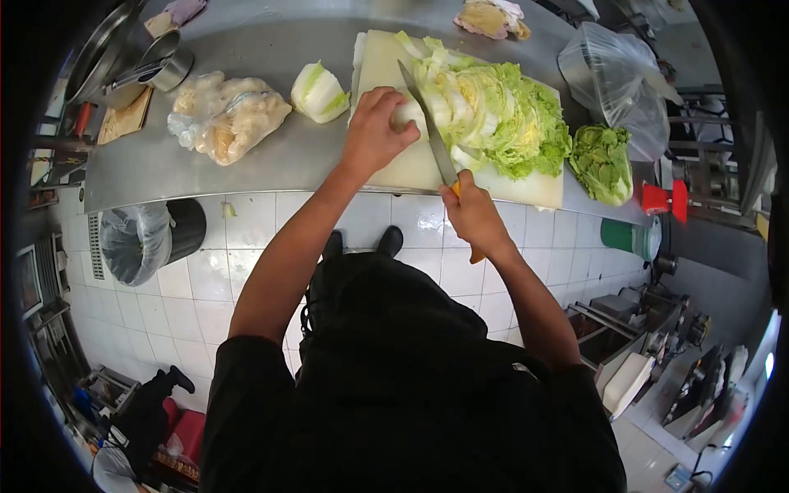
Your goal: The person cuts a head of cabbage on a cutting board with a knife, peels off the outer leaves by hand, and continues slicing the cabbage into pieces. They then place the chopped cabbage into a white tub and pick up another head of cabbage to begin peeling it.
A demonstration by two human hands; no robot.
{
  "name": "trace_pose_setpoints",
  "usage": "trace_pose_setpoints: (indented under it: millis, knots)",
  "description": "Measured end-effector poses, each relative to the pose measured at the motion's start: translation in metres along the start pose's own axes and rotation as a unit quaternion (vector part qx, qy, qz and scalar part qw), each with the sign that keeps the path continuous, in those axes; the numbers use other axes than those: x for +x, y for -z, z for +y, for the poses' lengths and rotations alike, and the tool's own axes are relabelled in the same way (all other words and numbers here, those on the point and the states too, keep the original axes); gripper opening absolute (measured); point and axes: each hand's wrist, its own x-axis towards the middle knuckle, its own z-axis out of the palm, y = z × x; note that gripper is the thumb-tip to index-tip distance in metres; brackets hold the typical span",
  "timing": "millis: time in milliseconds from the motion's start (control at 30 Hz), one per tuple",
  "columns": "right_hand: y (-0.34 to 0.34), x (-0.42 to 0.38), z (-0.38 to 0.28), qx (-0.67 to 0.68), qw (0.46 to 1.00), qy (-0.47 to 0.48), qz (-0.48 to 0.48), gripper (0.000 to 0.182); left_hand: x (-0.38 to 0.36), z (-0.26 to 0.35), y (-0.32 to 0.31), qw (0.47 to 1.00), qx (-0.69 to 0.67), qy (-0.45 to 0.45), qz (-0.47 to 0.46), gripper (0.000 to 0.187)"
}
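My right hand is wrapped round the orange handle of a long kitchen knife. Its blade points away from me, beside the pale napa cabbage stem end that my left hand grips with curled fingers. Both are over a cream cutting board. Right of the blade, sliced napa cabbage lies in a broad heap across the board. A separate cut cabbage chunk rests on the metal table just left of the board.
A plastic bag of light brown pieces and metal pans are on the left of the steel table. A green leafy head and a bag-lined container stand right. A lined bin is below; another person is lower left.
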Motion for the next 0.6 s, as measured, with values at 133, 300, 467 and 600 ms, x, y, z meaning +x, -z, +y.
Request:
trace_pose_setpoints:
  millis: [133,300,467,600]
  knots:
    - [-0.003,-0.001,-0.003,0.024,0.999,-0.01,0.022,0.034,0.0,-0.002,0.003,1.0,-0.006,0.005,0.007,0.039]
    - [0.011,-0.021,-0.031,-0.028,0.996,0.051,0.065,0.035,-0.005,-0.015,0.009,0.997,-0.052,-0.011,0.058,0.036]
    - [0.009,-0.015,-0.058,-0.074,0.984,0.12,0.112,0.031,-0.015,-0.014,0.022,0.992,-0.086,0.06,0.064,0.031]
    - [0.004,0.007,-0.068,-0.088,0.976,0.147,0.135,0.029,-0.018,-0.009,0.023,0.991,-0.09,0.074,0.063,0.03]
